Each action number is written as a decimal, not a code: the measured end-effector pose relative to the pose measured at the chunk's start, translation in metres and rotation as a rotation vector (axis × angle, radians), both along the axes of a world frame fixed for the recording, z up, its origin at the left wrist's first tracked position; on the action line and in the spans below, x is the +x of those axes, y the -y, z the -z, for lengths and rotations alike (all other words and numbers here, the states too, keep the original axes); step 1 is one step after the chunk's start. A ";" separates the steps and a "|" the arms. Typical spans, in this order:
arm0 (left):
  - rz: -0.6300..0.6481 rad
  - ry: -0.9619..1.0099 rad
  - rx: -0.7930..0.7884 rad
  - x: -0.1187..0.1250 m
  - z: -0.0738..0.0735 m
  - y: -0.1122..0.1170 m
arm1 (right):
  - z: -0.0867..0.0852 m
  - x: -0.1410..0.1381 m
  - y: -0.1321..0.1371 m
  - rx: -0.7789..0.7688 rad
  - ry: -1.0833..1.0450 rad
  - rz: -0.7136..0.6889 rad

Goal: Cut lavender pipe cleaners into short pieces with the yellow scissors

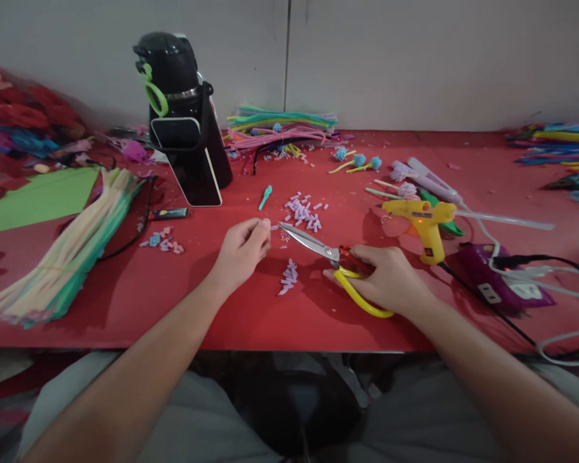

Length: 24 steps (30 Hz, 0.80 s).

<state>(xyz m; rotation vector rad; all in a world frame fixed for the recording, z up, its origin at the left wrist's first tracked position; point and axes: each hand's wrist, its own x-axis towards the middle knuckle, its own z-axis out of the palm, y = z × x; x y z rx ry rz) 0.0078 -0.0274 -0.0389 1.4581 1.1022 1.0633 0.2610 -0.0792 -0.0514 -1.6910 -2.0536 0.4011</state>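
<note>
Head view: lilac piece pinched at left, scissors gripped at right

A small lilac piece (275,227) is held at the fingertips of the left hand (245,249), with thumb and index finger pressed together on it. The scissors (313,243) are gripped in the right hand (388,276), its fingers being wrapped around the red and yellow handles. The blades are pointed toward the left fingertips, and their tip is set just beside the lilac piece; whether contact is made cannot be told.

2 groups of cut lilac bits are noted on the red table (251,315): a larger heap (305,211) beyond the blades and a smaller cluster (288,278) on the near side of them. 1 teal stick (265,197) is laid beyond the left hand.

To the right, a yellow glue gun (422,222) is laid near a purple power strip (504,276). 3 blue pom-poms (359,160) on yellow stems are placed farther back. To the left, a black bottle (166,67) is stood behind a phone (196,178), and a bundle of pale and green stems (65,251) is laid partly over a green sheet (38,199).
</note>
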 end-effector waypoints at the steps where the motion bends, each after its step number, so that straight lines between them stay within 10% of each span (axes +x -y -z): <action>1: 0.001 0.004 -0.002 -0.001 0.000 0.000 | 0.000 0.000 0.000 -0.001 0.003 -0.001; 24: 0.045 -0.001 -0.014 -0.004 0.000 -0.001 | -0.001 -0.002 0.000 -0.016 -0.020 0.018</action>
